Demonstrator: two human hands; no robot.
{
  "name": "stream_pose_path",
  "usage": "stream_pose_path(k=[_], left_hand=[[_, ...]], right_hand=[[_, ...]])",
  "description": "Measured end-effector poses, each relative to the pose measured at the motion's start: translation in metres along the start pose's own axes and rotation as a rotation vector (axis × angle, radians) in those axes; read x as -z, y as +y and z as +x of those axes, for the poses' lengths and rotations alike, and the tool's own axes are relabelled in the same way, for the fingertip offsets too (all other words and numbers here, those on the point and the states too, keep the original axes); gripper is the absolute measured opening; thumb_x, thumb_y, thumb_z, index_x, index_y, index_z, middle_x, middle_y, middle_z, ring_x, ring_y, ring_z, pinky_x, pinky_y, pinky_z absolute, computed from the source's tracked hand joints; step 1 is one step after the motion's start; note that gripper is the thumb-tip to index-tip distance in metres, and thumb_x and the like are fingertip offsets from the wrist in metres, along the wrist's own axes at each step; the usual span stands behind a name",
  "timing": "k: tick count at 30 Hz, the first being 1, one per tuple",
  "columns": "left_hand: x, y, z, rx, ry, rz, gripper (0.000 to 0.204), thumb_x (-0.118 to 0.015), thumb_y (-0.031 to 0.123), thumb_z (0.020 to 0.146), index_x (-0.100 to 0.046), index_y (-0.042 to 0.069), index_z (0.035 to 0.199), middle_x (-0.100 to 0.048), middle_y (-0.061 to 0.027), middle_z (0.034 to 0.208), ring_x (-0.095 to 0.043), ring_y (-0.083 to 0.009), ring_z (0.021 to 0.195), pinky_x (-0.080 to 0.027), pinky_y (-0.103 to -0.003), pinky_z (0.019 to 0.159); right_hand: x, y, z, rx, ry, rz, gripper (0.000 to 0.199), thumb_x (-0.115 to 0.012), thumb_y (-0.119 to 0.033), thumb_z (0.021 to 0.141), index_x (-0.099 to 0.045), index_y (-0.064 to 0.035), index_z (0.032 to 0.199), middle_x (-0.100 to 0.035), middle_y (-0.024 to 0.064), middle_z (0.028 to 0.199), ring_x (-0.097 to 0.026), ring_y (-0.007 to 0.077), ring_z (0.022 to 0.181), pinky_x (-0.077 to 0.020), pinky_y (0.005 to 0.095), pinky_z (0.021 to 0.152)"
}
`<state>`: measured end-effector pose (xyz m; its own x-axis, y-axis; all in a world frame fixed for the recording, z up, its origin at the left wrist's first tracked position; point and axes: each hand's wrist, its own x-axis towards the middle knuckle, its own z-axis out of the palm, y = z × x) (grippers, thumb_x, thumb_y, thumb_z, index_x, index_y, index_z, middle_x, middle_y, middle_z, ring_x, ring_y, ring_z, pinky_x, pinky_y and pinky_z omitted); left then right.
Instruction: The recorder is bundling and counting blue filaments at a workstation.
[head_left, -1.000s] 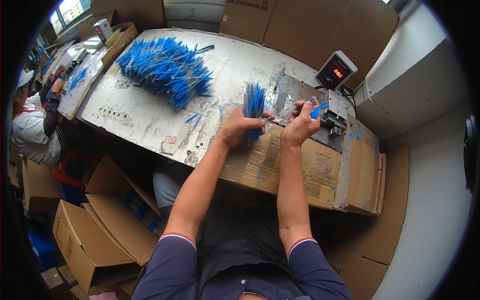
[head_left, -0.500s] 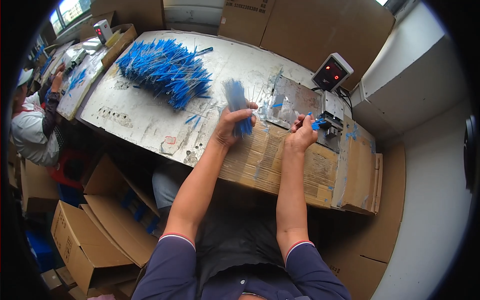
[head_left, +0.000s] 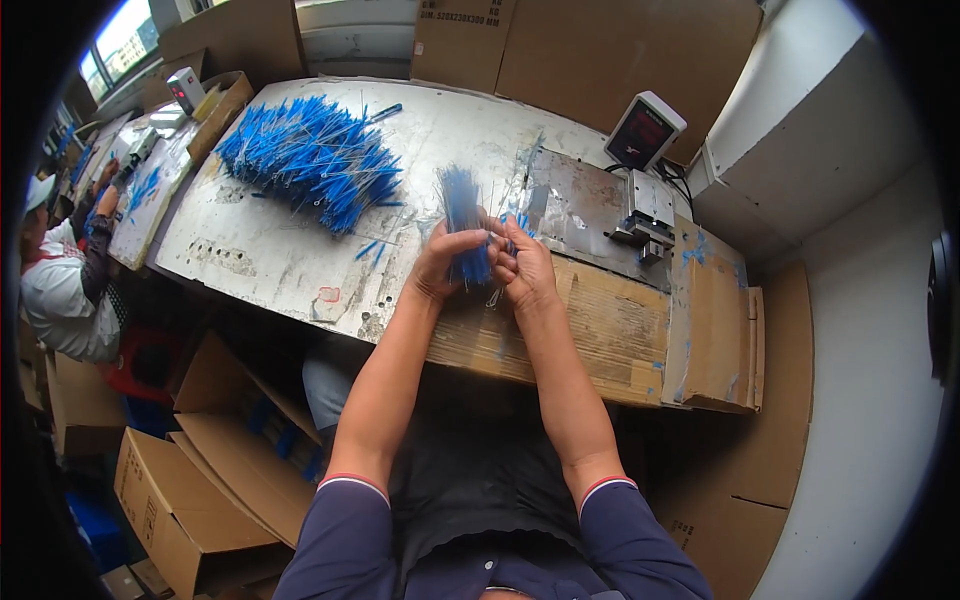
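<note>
My left hand (head_left: 440,262) is closed around an upright bundle of thin wire pieces (head_left: 460,200), blue at the lower end and pale and wiry at the top. Close against its right side is my right hand (head_left: 527,268), fingers pinched on a few more blue wire pieces (head_left: 517,222); a thin wire loop hangs below the fingers. Both hands are above the near part of the bench, and the fingertips partly overlap. To the left lies a large heap of blue wire pieces (head_left: 310,160), with a few loose ones in front of it.
A small metal fixture (head_left: 648,215) stands on a metal plate (head_left: 580,205) at right, below a white display box (head_left: 645,130). Flattened cardboard (head_left: 600,320) covers the near bench edge. Open cartons (head_left: 200,500) sit on the floor at left. Another person (head_left: 65,270) works at a neighbouring bench.
My right hand has moved left from the metal fixture to the bundle, carrying its blue wire pieces. The left hand still grips the bundle. The display's red digits have dimmed.
</note>
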<state>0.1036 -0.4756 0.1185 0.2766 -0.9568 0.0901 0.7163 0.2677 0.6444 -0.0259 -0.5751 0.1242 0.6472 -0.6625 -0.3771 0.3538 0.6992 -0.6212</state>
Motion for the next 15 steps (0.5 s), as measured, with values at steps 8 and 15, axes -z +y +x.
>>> stream_pose_path(k=[8, 15], left_hand=[[-0.011, 0.004, 0.000, 0.072, -0.087, 0.129, 0.048, -0.076, 0.013, 0.078, -0.058, 0.002, 0.122, -0.066, -0.0154, 0.110, -0.069, -0.0204, 0.078, -0.058, -0.033, 0.070], [-0.015, 0.005, 0.001, -0.030, 0.033, 0.008, 0.052, -0.077, 0.012, 0.080, -0.056, 0.003, 0.127, -0.064, -0.0187, 0.124, -0.069, -0.0213, 0.076, -0.058, -0.033, 0.070]], right_hand=[[-0.005, -0.021, 0.011, 0.073, -0.124, -0.148, 0.016, -0.070, -0.007, 0.093, -0.068, 0.0044, 0.104, -0.069, 0.0058, 0.080, -0.040, 0.0046, 0.043, -0.0283, 0.0210, 0.036], [-0.015, -0.021, 0.020, 0.343, -0.033, -0.041, 0.011, -0.072, -0.009, 0.097, -0.067, -0.0003, 0.100, -0.064, 0.0032, 0.077, -0.038, 0.0032, 0.046, -0.0244, 0.0209, 0.039]])
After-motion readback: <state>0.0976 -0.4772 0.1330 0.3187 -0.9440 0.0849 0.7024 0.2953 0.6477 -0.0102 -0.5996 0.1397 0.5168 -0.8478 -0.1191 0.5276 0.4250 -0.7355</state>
